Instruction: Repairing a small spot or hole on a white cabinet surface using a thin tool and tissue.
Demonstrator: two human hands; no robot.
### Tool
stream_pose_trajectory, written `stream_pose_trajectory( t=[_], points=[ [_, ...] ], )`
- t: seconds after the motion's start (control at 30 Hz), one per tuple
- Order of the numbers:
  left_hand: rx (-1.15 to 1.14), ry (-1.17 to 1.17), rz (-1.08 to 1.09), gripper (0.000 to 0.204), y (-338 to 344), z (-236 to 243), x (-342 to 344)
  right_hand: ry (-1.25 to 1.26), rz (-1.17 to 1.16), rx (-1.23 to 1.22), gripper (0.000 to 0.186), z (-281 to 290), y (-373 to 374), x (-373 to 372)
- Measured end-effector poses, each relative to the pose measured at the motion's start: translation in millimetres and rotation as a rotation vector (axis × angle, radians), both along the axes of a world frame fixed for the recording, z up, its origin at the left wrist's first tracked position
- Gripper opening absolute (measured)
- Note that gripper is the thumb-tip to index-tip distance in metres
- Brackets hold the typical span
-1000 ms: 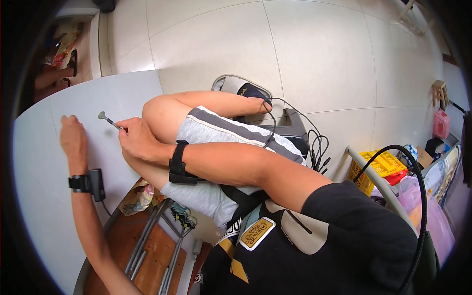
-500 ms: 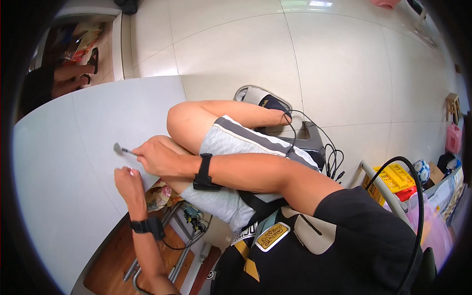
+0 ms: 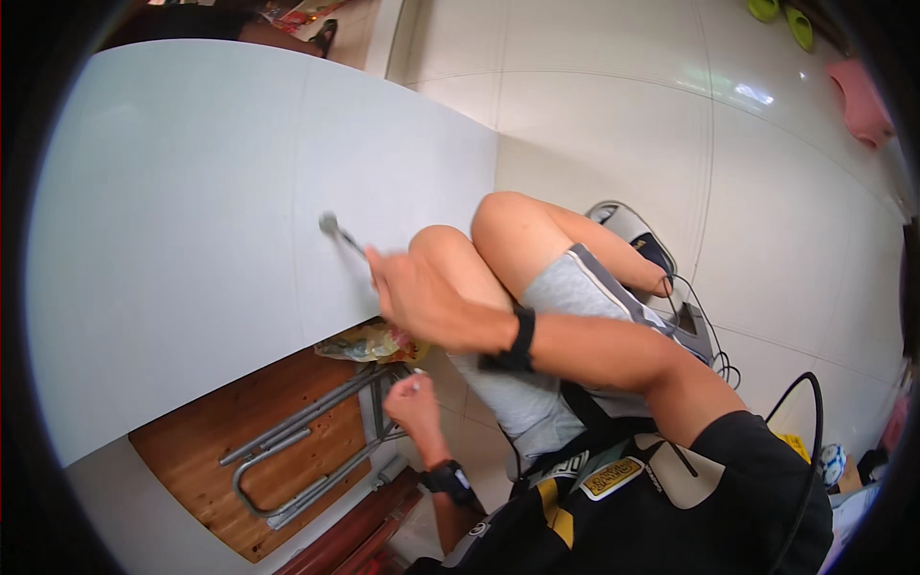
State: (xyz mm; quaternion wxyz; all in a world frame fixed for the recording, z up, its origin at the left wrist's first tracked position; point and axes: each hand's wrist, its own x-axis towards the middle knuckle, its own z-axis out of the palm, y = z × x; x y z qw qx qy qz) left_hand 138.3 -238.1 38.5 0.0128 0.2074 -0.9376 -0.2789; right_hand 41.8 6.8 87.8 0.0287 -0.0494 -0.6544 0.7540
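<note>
My right hand (image 3: 426,297), blurred by motion, is closed round the thin handle of a small tool with a rounded grey head (image 3: 329,223). I cannot tell what kind of tool it is. The head is over the pale table top (image 3: 192,211), and I cannot tell if it touches. Lower down, beyond the table's near edge, my left hand (image 3: 414,407) has its fingers curled together. A small whitish spot shows at its fingertips, too small to name. Each wrist wears a black strap.
Below the table edge are a folded wooden table (image 3: 287,422) with grey metal legs and a crinkled plastic bag (image 3: 359,343). My bent knees touch the scene at the table's right side. Black cables (image 3: 709,326) run near my foot. A pink plastic thing (image 3: 861,101) stands at the far right.
The view has swung left, so more of the table shows. My left hand has dropped away from the right one, off the table top to below its edge. My right hand still holds the tool.
</note>
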Motion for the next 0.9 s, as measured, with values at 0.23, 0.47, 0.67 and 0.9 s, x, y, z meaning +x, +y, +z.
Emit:
stream_pose_trajectory(
  t=[0.23,0.47,0.67,0.9],
  points=[
    [0.205,-0.068,0.065,0.018,44,13,10,0.086,-0.362,0.153,0.021,-12,22,-42],
    [0.182,-0.016,-0.014,0.018,40,6,-8,0.271,-0.207,0.197,0.02,-9,-21,0],
    [0.302,0.011,-0.031,0.015,44,8,-1,0.182,-0.3,0.132,0.02,9,30,-60],
    [0.33,-0.02,-0.027,0.016,54,0,0,0.2,-0.391,0.15,0.028,18,64,-93]
  ],
)
